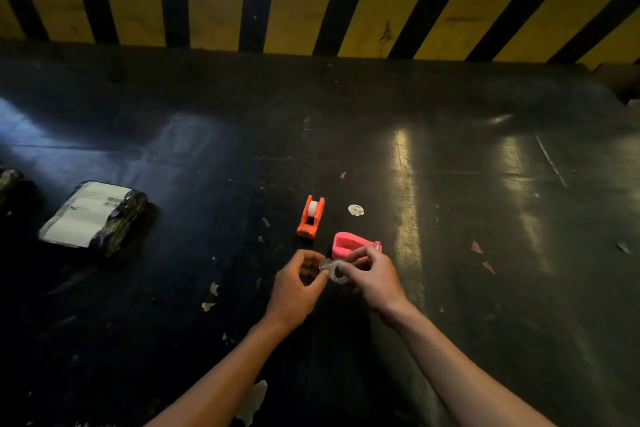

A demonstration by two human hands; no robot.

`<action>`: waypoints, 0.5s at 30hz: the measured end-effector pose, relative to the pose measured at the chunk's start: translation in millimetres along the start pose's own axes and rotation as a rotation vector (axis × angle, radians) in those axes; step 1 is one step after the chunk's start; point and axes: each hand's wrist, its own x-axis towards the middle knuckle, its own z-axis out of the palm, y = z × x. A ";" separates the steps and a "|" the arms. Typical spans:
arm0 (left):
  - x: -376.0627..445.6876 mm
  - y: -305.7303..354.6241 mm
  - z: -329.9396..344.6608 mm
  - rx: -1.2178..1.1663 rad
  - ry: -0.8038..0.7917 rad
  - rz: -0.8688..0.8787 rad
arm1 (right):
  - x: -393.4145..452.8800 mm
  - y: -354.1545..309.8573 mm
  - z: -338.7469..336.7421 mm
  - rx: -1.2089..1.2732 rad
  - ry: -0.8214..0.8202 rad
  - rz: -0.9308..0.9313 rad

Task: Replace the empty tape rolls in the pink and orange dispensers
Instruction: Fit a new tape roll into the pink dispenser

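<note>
I'm seeing the orange dispenser (310,217) sitting upright, white roll loaded; the pink dispenser (351,245) lying nearby, empty; a clear roll (335,270) hanging between fingertips.

The person shows 2 bare forearms and 2 bare hands, all on the near side of the pink dispenser (350,245). No sleeve covers either forearm up to the picture's bottom edge. The left hand (294,288) and the right hand (372,282) carry no glove, and neither wrist has a watch or band. The forearms are slim, and the fingers (313,258) look short-nailed, though blur hides detail.
</note>
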 end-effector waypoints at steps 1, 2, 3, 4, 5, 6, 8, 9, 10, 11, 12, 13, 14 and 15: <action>-0.1 2.1 0.8 -0.002 0.002 0.012 | -1.6 -2.4 0.3 0.055 0.014 -0.003; -0.2 4.1 1.3 -0.005 0.006 0.029 | -2.0 -3.1 1.1 0.083 0.032 -0.015; -0.1 5.9 1.5 -0.006 0.009 0.049 | -2.4 -3.2 2.0 0.089 0.053 -0.033; 0.0 7.8 1.6 -0.003 0.009 0.073 | -3.0 -3.2 2.8 0.090 0.071 -0.054; 0.1 9.6 1.5 0.004 0.009 0.096 | -4.8 -4.4 3.4 0.088 0.084 -0.077; 0.3 11.2 1.5 0.013 0.013 0.117 | -6.7 -5.5 4.0 0.084 0.094 -0.102; 1.3 13.9 1.0 0.029 0.029 0.155 | -10.6 -7.0 5.2 0.054 0.103 -0.164; 1.6 15.3 0.7 0.038 0.038 0.179 | -12.9 -7.9 6.0 0.036 0.101 -0.197; 1.9 16.2 0.3 0.050 0.046 0.206 | -15.4 -8.8 7.1 0.027 0.098 -0.231; 2.3 16.9 0.1 0.061 0.055 0.232 | -17.5 -9.6 8.3 0.030 0.096 -0.260; 2.6 17.1 -0.3 0.072 0.063 0.252 | -19.0 -9.7 9.2 0.036 0.096 -0.281; 2.7 16.9 -0.4 0.081 0.068 0.266 | -20.3 -9.7 9.7 0.045 0.097 -0.303; 2.6 16.8 -0.6 0.095 0.076 0.276 | -21.2 -9.6 10.0 0.050 0.099 -0.321; 2.6 16.3 -0.6 0.113 0.090 0.284 | -22.0 -9.9 10.3 0.057 0.100 -0.336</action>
